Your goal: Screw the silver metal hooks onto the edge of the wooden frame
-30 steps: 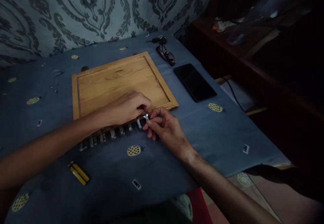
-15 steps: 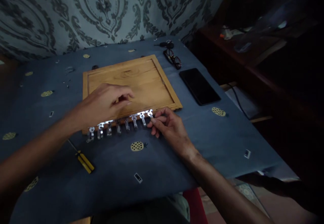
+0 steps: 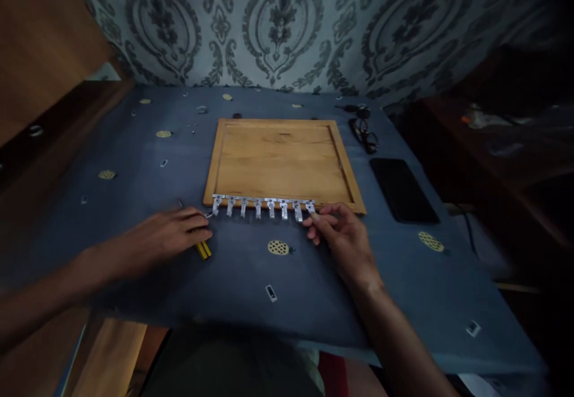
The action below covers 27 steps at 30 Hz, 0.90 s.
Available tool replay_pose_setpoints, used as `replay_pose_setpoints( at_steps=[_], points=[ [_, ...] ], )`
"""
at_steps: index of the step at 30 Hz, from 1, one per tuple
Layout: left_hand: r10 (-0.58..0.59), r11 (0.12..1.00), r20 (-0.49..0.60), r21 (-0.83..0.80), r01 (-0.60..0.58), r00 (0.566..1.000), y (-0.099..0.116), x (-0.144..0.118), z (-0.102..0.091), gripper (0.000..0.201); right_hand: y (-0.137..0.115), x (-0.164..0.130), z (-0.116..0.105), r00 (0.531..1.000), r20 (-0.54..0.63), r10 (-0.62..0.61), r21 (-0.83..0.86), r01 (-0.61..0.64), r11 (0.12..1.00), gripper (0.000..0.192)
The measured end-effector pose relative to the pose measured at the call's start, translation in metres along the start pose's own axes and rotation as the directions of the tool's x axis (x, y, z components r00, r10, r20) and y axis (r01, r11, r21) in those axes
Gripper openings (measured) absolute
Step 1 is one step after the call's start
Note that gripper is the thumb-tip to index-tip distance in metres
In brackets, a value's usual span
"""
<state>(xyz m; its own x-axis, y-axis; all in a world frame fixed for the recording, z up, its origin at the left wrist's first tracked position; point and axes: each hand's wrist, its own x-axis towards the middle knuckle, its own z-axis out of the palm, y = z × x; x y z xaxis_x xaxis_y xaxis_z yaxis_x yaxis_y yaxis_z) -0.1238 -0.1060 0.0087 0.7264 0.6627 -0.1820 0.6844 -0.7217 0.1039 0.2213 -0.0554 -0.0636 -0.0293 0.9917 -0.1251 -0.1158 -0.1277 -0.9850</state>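
My right hand [image 3: 343,238] pinches the right end of the metal hook strip [image 3: 262,205] with narrow fingertips, and that is the only grip on it. If I tug or let go carelessly, the strip could slide off the near edge of the wooden board [image 3: 280,161] and lose its line along the frame. My left hand [image 3: 173,232] lies curled over the yellow-handled screwdriver [image 3: 202,249] on the blue cloth of the table [image 3: 134,277], just left of the strip's left end; whether I have closed on the handle I cannot tell. A clumsy lift there could knock that end sideways. The strip looks thin, bright and flat, with about 8 small hooks pointing toward me, resting along the board's near rim
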Motion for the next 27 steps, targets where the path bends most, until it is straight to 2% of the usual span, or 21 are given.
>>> replay_pose_setpoints(
  at_steps=[3,6,8,10,12,14,15,17,19,22,24,27],
  points=[
    [-0.048,0.995,0.032,0.084,0.045,0.998,0.008,-0.001,0.004,0.06,0.0,0.0,0.001,1.0,0.008,-0.002,-0.004,0.002,1.0,0.047],
    [-0.056,0.99,0.059,0.134,0.048,0.997,0.013,-0.005,0.001,0.054,-0.001,-0.001,0.002,1.0,0.016,-0.017,-0.01,0.017,1.0,0.046],
    [-0.053,0.996,-0.03,0.076,0.055,0.998,0.016,-0.005,-0.007,0.043,-0.001,-0.001,0.003,0.999,0.016,-0.031,-0.016,0.031,0.999,0.046],
    [-0.083,0.995,-0.197,-0.075,0.069,0.977,0.023,0.001,-0.023,0.03,-0.001,0.0,0.003,0.999,0.019,-0.041,-0.017,0.042,0.999,0.045],
    [-0.165,0.959,-0.368,-0.275,0.063,0.915,0.033,0.018,-0.043,0.024,0.0,0.0,0.003,0.999,0.025,-0.048,-0.013,0.049,0.999,0.045],
    [-0.251,0.9,-0.547,-0.436,-0.016,0.799,0.046,0.045,-0.064,0.038,0.0,0.0,0.003,0.998,0.03,-0.054,-0.006,0.054,0.999,0.045],
    [-0.28,0.857,-0.595,-0.508,-0.084,0.753,0.052,0.062,-0.072,0.046,0.001,0.0,0.003,0.998,0.032,-0.057,-0.003,0.057,0.998,0.045],
    [-0.276,0.782,-0.65,-0.58,-0.228,0.708,0.06,0.099,-0.083,0.057,0.002,0.0,0.003,0.997,0.031,-0.065,0.005,0.065,0.998,0.044],
    [-0.221,0.773,-0.681,-0.559,-0.301,0.698,0.062,0.136,-0.085,0.057,0.003,0.001,0.003,0.997,0.03,-0.074,0.011,0.074,0.997,0.043],
    [-0.192,0.771,-0.663,-0.558,-0.307,0.723,0.059,0.178,-0.074,0.053,0.005,0.003,0.003,0.996,0.032,-0.079,0.016,0.079,0.997,0.045],
    [-0.229,0.746,-0.644,-0.598,-0.293,0.73,0.055,0.193,-0.063,0.049,0.006,0.004,0.003,0.996,0.037,-0.075,0.02,0.075,0.997,0.046],
    [-0.272,0.741,-0.628,-0.62,-0.258,0.729,0.05,0.2,-0.049,0.045,0.007,0.004,0.002,0.997,0.04,-0.064,0.029,0.063,0.998,0.045]
  ],
)
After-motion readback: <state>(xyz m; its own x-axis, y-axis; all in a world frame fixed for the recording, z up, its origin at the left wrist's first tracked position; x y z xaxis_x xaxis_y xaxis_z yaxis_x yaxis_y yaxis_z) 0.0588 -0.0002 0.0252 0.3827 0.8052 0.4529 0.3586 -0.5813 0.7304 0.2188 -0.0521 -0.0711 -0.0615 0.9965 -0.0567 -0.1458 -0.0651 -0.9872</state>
